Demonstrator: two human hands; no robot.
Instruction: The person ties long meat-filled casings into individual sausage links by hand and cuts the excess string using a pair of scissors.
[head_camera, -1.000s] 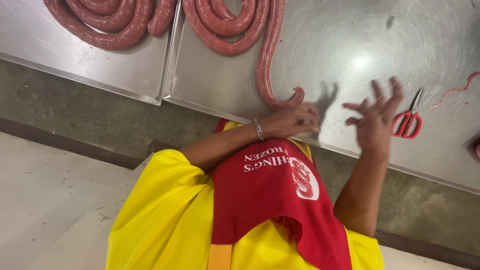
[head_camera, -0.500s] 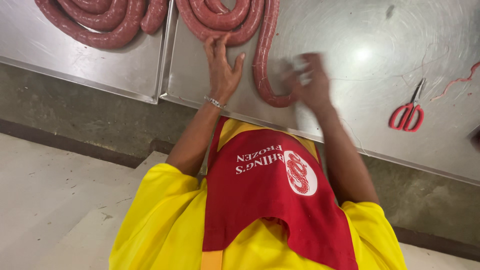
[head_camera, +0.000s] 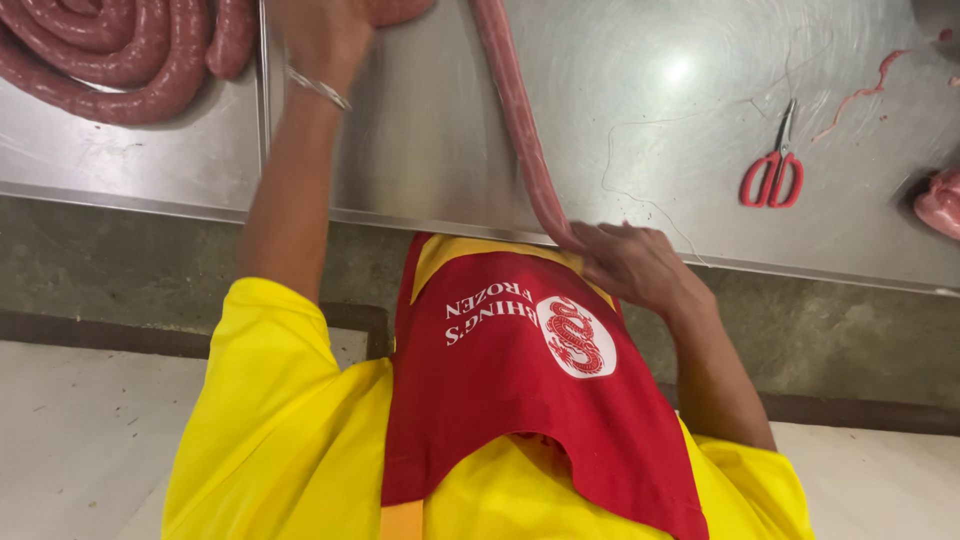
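My right hand (head_camera: 635, 265) now grips the sausage rope (head_camera: 520, 130), pulled straight to the table edge (head_camera: 400, 215). My left hand (head_camera: 320, 35) has slid up; its grip I cannot tell.

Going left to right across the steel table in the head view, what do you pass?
Coiled sausage → left hand → straight sausage strand, its near end held by the right hand → red scissors → pink lump of meat at the right edge.

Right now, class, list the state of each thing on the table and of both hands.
sausage strand: stretched out straight.
sausage coil: wound up, lying flat.
scissors: shut, lying flat.
right hand: closed on the sausage strand.
left hand: fingers out of frame.
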